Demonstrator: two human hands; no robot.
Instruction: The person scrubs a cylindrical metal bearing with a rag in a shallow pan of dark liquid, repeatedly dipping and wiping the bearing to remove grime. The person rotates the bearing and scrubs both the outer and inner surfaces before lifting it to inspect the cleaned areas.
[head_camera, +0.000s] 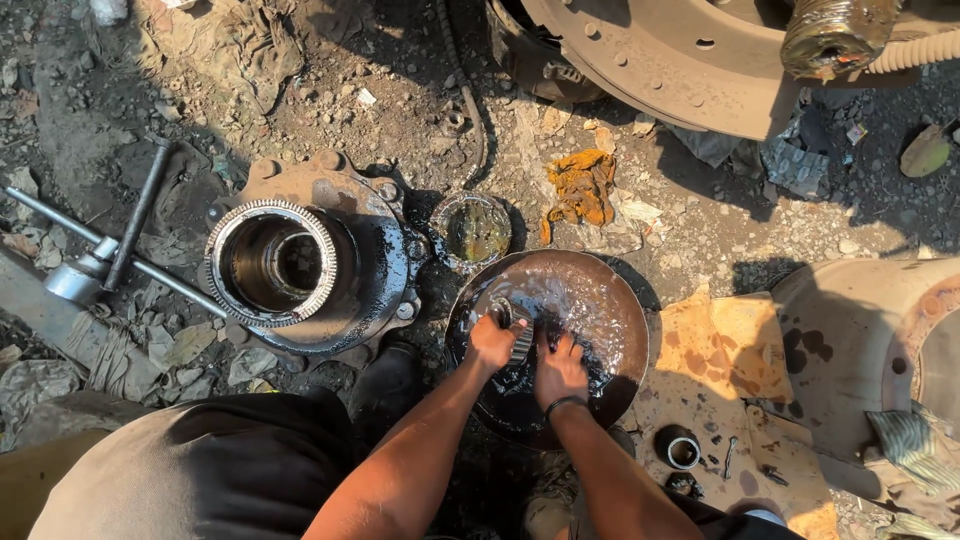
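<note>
A ring-shaped metal bearing (517, 328) is held upright over the dark, oily liquid in a round metal basin (610, 300), near the basin's left rim; it is clasped by the left hand (491, 342), whose fingers are curled tightly around its lower edge; the right hand (560, 372), banded at the wrist by a dark strap, is laid just beside it with fingers spread flat into the liquid, and nothing can be seen gripped in it; just beyond the basin a small round tin (472, 229) of yellowish fluid is set on the dirt; to the left a greasy wheel hub (310, 265) with a toothed ring is lain, and a long wrench (100, 255) beside it; an orange rag (582, 187) is seen further off.
</note>
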